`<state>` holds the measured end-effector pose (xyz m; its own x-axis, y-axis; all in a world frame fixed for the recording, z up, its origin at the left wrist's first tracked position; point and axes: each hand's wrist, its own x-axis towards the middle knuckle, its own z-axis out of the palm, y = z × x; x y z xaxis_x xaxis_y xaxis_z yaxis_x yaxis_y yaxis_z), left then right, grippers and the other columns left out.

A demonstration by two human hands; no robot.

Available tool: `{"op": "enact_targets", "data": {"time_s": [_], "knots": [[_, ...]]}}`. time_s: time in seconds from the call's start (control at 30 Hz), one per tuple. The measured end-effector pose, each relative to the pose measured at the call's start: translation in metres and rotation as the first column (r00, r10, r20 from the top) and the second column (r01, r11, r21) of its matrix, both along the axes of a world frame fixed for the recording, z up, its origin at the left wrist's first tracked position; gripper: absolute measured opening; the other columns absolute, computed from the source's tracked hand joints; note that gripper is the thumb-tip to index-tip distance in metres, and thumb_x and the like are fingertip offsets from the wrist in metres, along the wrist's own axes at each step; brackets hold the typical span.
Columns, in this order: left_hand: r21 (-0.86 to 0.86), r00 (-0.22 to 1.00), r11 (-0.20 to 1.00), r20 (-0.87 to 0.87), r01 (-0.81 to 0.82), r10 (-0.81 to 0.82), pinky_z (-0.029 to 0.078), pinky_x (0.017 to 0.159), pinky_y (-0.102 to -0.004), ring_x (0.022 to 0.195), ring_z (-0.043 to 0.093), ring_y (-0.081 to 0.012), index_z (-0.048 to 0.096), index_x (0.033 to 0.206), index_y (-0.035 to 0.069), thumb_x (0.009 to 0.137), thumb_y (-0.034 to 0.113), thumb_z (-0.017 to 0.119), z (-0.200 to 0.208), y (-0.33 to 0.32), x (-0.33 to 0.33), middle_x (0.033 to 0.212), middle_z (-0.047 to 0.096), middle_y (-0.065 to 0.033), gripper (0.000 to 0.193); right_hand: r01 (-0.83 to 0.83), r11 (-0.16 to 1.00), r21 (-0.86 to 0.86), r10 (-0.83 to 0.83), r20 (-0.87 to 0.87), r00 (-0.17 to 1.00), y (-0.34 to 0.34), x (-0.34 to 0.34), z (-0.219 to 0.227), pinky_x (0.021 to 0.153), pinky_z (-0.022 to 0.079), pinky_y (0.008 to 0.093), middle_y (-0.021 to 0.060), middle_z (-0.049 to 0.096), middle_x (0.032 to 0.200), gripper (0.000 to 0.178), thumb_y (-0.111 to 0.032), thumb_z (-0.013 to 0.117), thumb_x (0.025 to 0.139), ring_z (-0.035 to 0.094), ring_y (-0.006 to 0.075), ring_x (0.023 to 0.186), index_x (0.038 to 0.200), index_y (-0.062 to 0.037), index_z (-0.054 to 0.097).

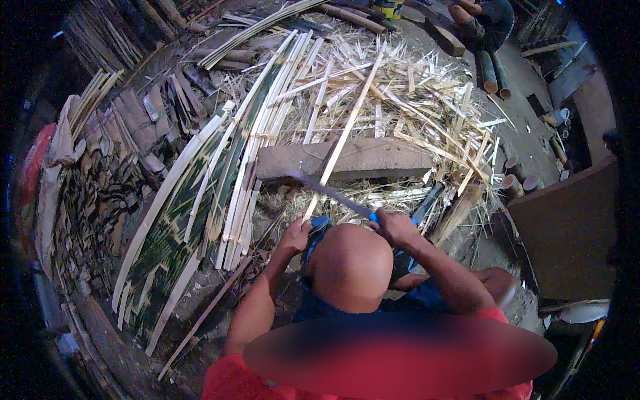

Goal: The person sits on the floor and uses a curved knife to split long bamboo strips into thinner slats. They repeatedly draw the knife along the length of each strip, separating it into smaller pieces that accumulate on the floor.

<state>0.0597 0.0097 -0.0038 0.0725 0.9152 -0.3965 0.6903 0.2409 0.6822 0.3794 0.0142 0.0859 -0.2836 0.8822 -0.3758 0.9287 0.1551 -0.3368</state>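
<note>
My left hand (295,236) is closed round the near end of a long pale bamboo strip (351,120). The strip slants away over a thick wooden block (393,157) toward the shavings behind it. In my right hand (398,230) is the blue handle of a long knife, its dark blade (337,196) pointing to the left. The blade crosses the strip just short of the block; whether they touch I cannot tell. A bundle of green and pale split bamboo (220,173) lies to the left of my left hand.
Bamboo shavings (420,87) are heaped beyond the block. Stacked split pieces (107,180) fill the left side. A brown panel (567,233) stands at the right, near short cut logs (513,185). Another person (490,23) sits at the far right beside bamboo poles (489,70).
</note>
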Motion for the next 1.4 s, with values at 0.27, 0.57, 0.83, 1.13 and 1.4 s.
{"op": "enact_targets", "data": {"time_s": [0.27, 0.57, 0.83, 1.13, 1.4], "knots": [[-0.059, 0.986, 0.998, 0.166, 0.028, -0.018, 0.046, 0.080, -0.0504, 0.090, 0.062, -0.0453, 0.060, 0.111, -0.002, 0.101, 0.035, 0.045, -0.014, -0.015, -0.027, 0.092, 0.064, -0.0277, 0.041, 0.067, 0.997, 0.040, -0.071, 0.102, 0.992, 0.034, -0.032, -0.003, 0.064, 0.051, 0.0575, 0.0238, 0.068, 0.082, 0.045, -0.050, 0.050, 0.097, 0.067, 0.0459, 0.077, 0.113, -0.0074, 0.050], [0.035, 0.996, 0.999, 0.086, -0.016, 0.012, 0.047, 0.081, -0.0526, 0.091, 0.063, -0.0466, 0.061, 0.109, 0.003, 0.101, 0.039, 0.043, 0.003, -0.060, -0.068, 0.093, 0.065, -0.0282, 0.041, 0.289, 0.896, 0.336, -0.351, 0.139, 0.926, 0.124, 0.023, 0.013, 0.066, 0.053, 0.0555, 0.0234, 0.069, 0.084, 0.045, -0.047, 0.046, 0.098, 0.067, 0.0450, 0.076, 0.108, -0.0052, 0.059], [-0.183, 0.929, 0.983, -0.362, 0.004, -0.072, 0.049, 0.087, -0.0558, 0.103, 0.063, -0.0456, 0.054, 0.115, 0.008, 0.099, 0.028, 0.046, 0.027, -0.018, -0.028, 0.104, 0.068, -0.0238, 0.026, -0.399, 0.904, -0.154, 0.415, 0.088, 0.906, 0.045, -0.032, 0.004, 0.069, 0.054, 0.0560, 0.0231, 0.070, 0.086, 0.051, -0.054, 0.046, 0.097, 0.069, 0.0430, 0.078, 0.126, -0.0128, 0.051], [-0.168, 0.930, 0.986, -0.363, 0.000, -0.062, 0.050, 0.087, -0.0551, 0.104, 0.064, -0.0445, 0.052, 0.118, 0.011, 0.099, 0.028, 0.048, 0.010, -0.030, -0.033, 0.114, 0.065, -0.0237, 0.026, -0.335, 0.904, -0.266, 0.369, 0.090, 0.925, 0.065, -0.015, 0.009, 0.078, 0.054, 0.0558, 0.0237, 0.070, 0.094, 0.049, -0.052, 0.048, 0.097, 0.068, 0.0457, 0.090, 0.123, -0.0112, 0.054], [-0.249, 0.908, 0.968, -0.411, -0.029, -0.079, 0.050, 0.086, -0.0552, 0.106, 0.063, -0.0440, 0.053, 0.120, 0.011, 0.101, 0.037, 0.043, 0.012, -0.045, -0.055, 0.115, 0.065, -0.0227, 0.033, 0.179, 0.968, 0.174, -0.212, 0.191, 0.958, 0.114, 0.031, 0.008, 0.070, 0.053, 0.0564, 0.0272, 0.069, 0.088, 0.046, -0.047, 0.049, 0.098, 0.067, 0.0478, 0.083, 0.118, -0.0061, 0.055]]}}
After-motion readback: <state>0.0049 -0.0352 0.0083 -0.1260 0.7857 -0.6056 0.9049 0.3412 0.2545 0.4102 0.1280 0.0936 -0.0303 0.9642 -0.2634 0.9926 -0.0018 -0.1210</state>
